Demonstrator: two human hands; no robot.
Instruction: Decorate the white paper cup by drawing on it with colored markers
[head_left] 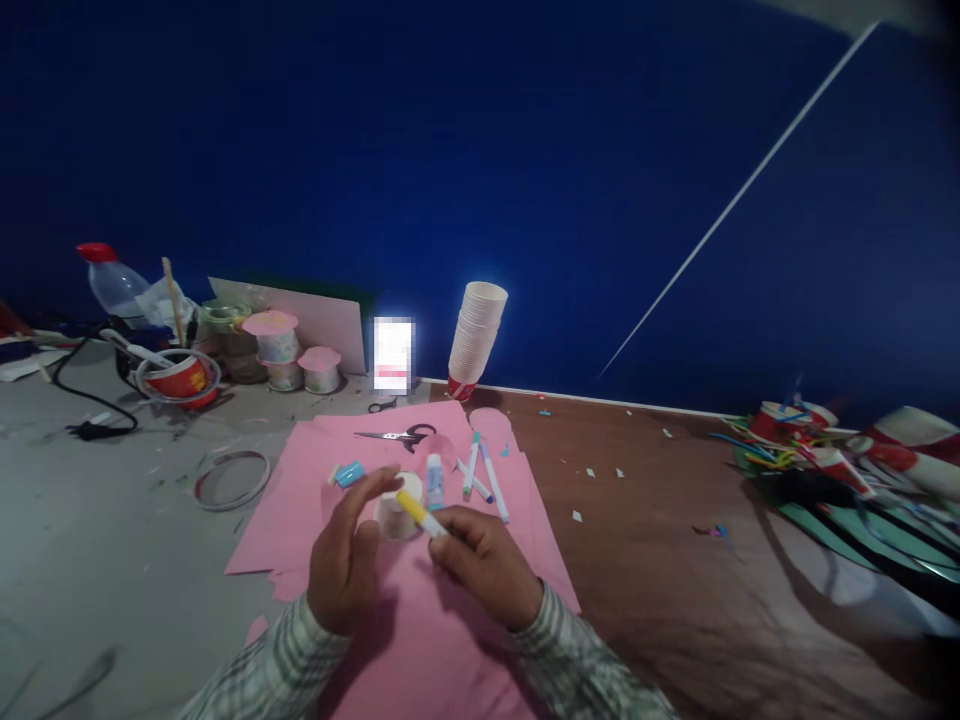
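My right hand (487, 565) is closed on a white marker with a yellow cap (411, 506), held by its white end, the cap pointing up and left. My left hand (345, 560) is open, thumb and fingers apart and curved towards the capped end. Behind the marker stands a short white paper cup (395, 522), partly covered by it and by my left fingers; whether those fingers touch the cup I cannot tell. Just beyond are a glue tube (435, 480), a green-capped marker (471, 465) and other markers. Black-handled scissors (405, 436) lie on the pink paper sheets (300, 500).
A tall stack of white paper cups (477, 335) leans near the blue wall. Pink-topped paper spools (321, 370) and a tape roll (232, 480) are on the left. At far right lie red-and-white cups (911, 450) and tangled strips. Paper scraps dot the brown tabletop (637, 560).
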